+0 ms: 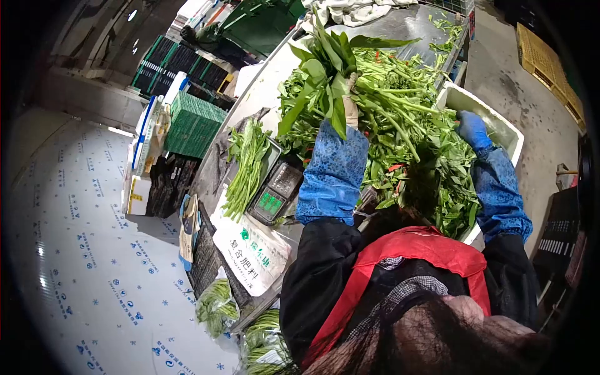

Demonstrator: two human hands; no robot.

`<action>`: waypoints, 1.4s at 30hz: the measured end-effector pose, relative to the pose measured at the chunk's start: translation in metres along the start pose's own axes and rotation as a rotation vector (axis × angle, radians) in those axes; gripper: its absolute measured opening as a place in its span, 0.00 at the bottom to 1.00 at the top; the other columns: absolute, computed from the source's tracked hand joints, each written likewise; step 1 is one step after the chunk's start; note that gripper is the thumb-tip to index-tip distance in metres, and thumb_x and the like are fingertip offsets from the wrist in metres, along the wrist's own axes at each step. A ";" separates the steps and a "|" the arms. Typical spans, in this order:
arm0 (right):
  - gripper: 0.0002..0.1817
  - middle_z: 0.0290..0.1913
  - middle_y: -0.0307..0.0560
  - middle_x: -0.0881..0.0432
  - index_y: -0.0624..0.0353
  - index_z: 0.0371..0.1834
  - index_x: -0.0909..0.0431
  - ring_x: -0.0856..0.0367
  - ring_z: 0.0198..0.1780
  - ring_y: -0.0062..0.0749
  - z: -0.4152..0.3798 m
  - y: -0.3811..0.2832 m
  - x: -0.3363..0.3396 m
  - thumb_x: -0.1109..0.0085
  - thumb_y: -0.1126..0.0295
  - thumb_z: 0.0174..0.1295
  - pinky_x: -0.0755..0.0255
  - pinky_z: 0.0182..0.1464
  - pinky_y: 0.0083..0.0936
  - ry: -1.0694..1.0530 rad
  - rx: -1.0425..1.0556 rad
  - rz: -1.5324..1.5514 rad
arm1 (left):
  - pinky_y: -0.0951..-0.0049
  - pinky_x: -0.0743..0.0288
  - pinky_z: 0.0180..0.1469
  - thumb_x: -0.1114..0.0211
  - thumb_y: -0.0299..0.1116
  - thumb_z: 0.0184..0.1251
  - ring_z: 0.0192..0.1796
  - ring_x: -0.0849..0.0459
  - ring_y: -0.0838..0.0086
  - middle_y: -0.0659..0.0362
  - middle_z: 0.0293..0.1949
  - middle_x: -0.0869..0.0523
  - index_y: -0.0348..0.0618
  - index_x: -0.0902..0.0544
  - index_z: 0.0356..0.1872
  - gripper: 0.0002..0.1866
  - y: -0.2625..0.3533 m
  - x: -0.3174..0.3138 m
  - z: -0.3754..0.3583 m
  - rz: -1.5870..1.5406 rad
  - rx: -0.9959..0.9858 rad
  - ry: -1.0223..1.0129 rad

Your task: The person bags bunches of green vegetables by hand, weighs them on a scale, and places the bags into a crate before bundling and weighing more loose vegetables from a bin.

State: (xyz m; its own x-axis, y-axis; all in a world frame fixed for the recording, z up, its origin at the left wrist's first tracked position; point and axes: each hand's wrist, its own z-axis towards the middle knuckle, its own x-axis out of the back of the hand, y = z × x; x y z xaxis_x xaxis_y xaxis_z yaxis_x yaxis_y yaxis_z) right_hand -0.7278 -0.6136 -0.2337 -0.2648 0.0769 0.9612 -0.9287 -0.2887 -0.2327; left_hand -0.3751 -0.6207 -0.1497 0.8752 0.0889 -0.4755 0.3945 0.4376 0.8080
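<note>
My left hand (351,106), in a pale glove below a blue patterned sleeve, is closed on a bunch of leafy greens (328,69) with broad leaves. The bunch is held above a large heap of long-stemmed greens (400,87) on the table. At the right, my right hand (474,130), in a blue glove, lies against the greens at the inner side of a white foam box (507,128). Its fingers look curled, and what they hold is hidden. Left of my left sleeve, a scale (276,190) with a lit green display bears a bundle of stems (245,169).
A printed white sack (253,256) lies on the table's near-left part. Bagged greens (217,306) are low by the table edge. Stacked green crates (194,125) stand to the left, a white cloth (350,11) at the far end, and a yellow pallet (550,69) on the right floor.
</note>
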 end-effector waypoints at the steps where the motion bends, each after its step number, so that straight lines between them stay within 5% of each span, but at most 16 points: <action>1: 0.13 0.32 0.54 0.21 0.56 0.34 0.23 0.21 0.36 0.47 0.002 -0.012 0.019 0.43 0.61 0.47 0.28 0.38 0.41 0.098 -0.060 0.072 | 0.71 0.27 0.48 0.38 0.31 0.56 0.40 0.20 0.74 0.60 0.37 0.17 0.41 0.20 0.39 0.10 0.006 -0.007 -0.003 -0.142 0.072 0.005; 4: 0.14 0.31 0.53 0.21 0.57 0.37 0.22 0.21 0.33 0.45 -0.006 -0.068 0.068 0.42 0.61 0.53 0.27 0.36 0.34 0.154 0.049 0.435 | 0.71 0.27 0.48 0.37 0.31 0.56 0.41 0.20 0.74 0.61 0.39 0.18 0.41 0.20 0.41 0.11 0.016 -0.032 -0.016 -0.221 0.238 -0.076; 6: 0.12 0.30 0.54 0.21 0.57 0.38 0.22 0.21 0.33 0.43 -0.008 -0.108 0.061 0.40 0.63 0.54 0.28 0.37 0.30 0.272 0.273 0.927 | 0.72 0.27 0.48 0.37 0.31 0.56 0.41 0.21 0.74 0.61 0.39 0.18 0.41 0.21 0.42 0.12 -0.017 -0.036 -0.014 -0.096 0.054 0.050; 8: 0.11 0.31 0.54 0.22 0.57 0.38 0.22 0.22 0.34 0.41 -0.004 -0.141 0.060 0.39 0.65 0.53 0.29 0.38 0.28 0.462 0.513 0.842 | 0.73 0.29 0.50 0.37 0.31 0.56 0.42 0.22 0.75 0.62 0.40 0.18 0.40 0.21 0.44 0.14 -0.016 -0.051 -0.029 -0.094 0.052 0.028; 9: 0.09 0.33 0.54 0.22 0.58 0.35 0.23 0.23 0.36 0.44 -0.004 -0.140 0.044 0.41 0.68 0.52 0.29 0.38 0.31 0.240 0.446 0.907 | 0.73 0.30 0.50 0.37 0.32 0.56 0.42 0.22 0.76 0.63 0.41 0.19 0.40 0.22 0.45 0.15 -0.007 -0.061 -0.033 -0.133 0.119 0.024; 11: 0.05 0.32 0.54 0.23 0.58 0.30 0.24 0.24 0.36 0.48 -0.006 -0.124 0.022 0.44 0.71 0.50 0.30 0.37 0.35 0.175 0.504 0.549 | 0.72 0.27 0.47 0.36 0.33 0.56 0.39 0.22 0.76 0.63 0.40 0.19 0.41 0.22 0.43 0.14 0.002 -0.064 -0.028 0.003 0.008 0.099; 15: 0.10 0.33 0.54 0.20 0.54 0.34 0.21 0.23 0.37 0.49 -0.018 -0.079 -0.016 0.43 0.64 0.51 0.29 0.40 0.37 -0.123 0.151 0.346 | 0.71 0.24 0.35 0.36 0.26 0.55 0.32 0.21 0.75 0.62 0.33 0.19 0.41 0.22 0.38 0.09 0.056 -0.068 -0.026 -0.168 -0.051 0.113; 20: 0.12 0.35 0.47 0.18 0.59 0.38 0.21 0.20 0.35 0.25 -0.016 -0.047 -0.021 0.40 0.64 0.55 0.28 0.40 0.24 0.208 -0.025 1.224 | 0.73 0.25 0.30 0.38 0.29 0.57 0.27 0.22 0.75 0.61 0.26 0.20 0.41 0.23 0.27 0.04 0.073 -0.065 -0.018 -0.137 -0.118 0.221; 21: 0.12 0.30 0.47 0.18 0.58 0.36 0.20 0.20 0.31 0.29 -0.020 -0.058 0.002 0.41 0.61 0.56 0.28 0.37 0.25 0.399 0.037 1.011 | 0.73 0.25 0.30 0.38 0.29 0.57 0.27 0.22 0.75 0.61 0.26 0.20 0.41 0.23 0.27 0.04 0.072 -0.063 -0.016 -0.139 -0.116 0.218; 25: 0.21 0.20 0.49 0.23 0.56 0.37 0.20 0.22 0.25 0.42 -0.025 -0.078 0.035 0.45 0.48 0.55 0.29 0.29 0.31 0.475 0.045 0.423 | 0.74 0.26 0.31 0.38 0.28 0.57 0.29 0.23 0.77 0.62 0.27 0.20 0.41 0.23 0.30 0.03 0.075 -0.072 -0.025 -0.149 -0.123 0.183; 28: 0.36 0.23 0.54 0.22 0.60 0.42 0.24 0.21 0.28 0.46 -0.014 -0.099 0.058 0.53 0.34 0.51 0.29 0.32 0.36 0.200 -0.097 0.131 | 0.73 0.26 0.35 0.35 0.28 0.54 0.31 0.23 0.77 0.64 0.30 0.20 0.43 0.23 0.34 0.07 0.071 -0.089 -0.035 -0.202 -0.061 0.204; 30: 0.39 0.28 0.58 0.22 0.62 0.40 0.23 0.22 0.32 0.49 0.005 -0.102 0.048 0.56 0.31 0.49 0.29 0.34 0.40 0.091 -0.067 0.274 | 0.72 0.27 0.38 0.32 0.27 0.51 0.35 0.23 0.77 0.65 0.33 0.20 0.44 0.23 0.37 0.12 0.072 -0.104 -0.046 -0.221 -0.041 0.218; 33: 0.31 0.32 0.60 0.22 0.64 0.36 0.22 0.23 0.35 0.51 0.024 -0.092 0.005 0.51 0.42 0.55 0.29 0.38 0.41 0.189 -0.017 0.382 | 0.72 0.27 0.42 0.31 0.27 0.51 0.38 0.24 0.78 0.66 0.36 0.20 0.44 0.23 0.41 0.15 0.058 -0.106 -0.040 0.003 -0.293 0.267; 35: 0.21 0.34 0.60 0.21 0.64 0.37 0.23 0.23 0.37 0.52 0.029 -0.065 -0.028 0.47 0.54 0.57 0.30 0.41 0.39 0.307 0.026 0.546 | 0.72 0.25 0.41 0.32 0.28 0.52 0.39 0.24 0.77 0.65 0.36 0.20 0.43 0.23 0.40 0.14 0.072 -0.109 -0.045 -0.168 -0.033 0.355; 40: 0.23 0.36 0.58 0.20 0.66 0.44 0.25 0.20 0.36 0.45 0.016 -0.011 -0.038 0.43 0.56 0.56 0.29 0.41 0.35 -0.158 -0.306 0.805 | 0.67 0.23 0.39 0.34 0.30 0.54 0.37 0.22 0.73 0.63 0.38 0.20 0.44 0.23 0.40 0.12 0.048 -0.040 -0.005 -0.264 -0.088 0.296; 42: 0.34 0.52 0.58 0.27 0.63 0.57 0.34 0.27 0.52 0.42 0.010 -0.002 -0.039 0.38 0.53 0.51 0.34 0.54 0.30 -0.201 -0.235 0.829 | 0.67 0.23 0.38 0.34 0.29 0.54 0.36 0.22 0.73 0.64 0.36 0.21 0.44 0.22 0.37 0.10 0.059 -0.031 -0.001 -0.309 0.038 0.218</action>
State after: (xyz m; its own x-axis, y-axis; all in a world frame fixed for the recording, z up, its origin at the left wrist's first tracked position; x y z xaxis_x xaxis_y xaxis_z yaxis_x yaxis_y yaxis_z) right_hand -0.7132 -0.6260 -0.2689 -0.8464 -0.2453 0.4726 -0.4936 0.0282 -0.8693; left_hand -0.3794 -0.5966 -0.0874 0.6347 0.1473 -0.7586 0.6446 0.4405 0.6249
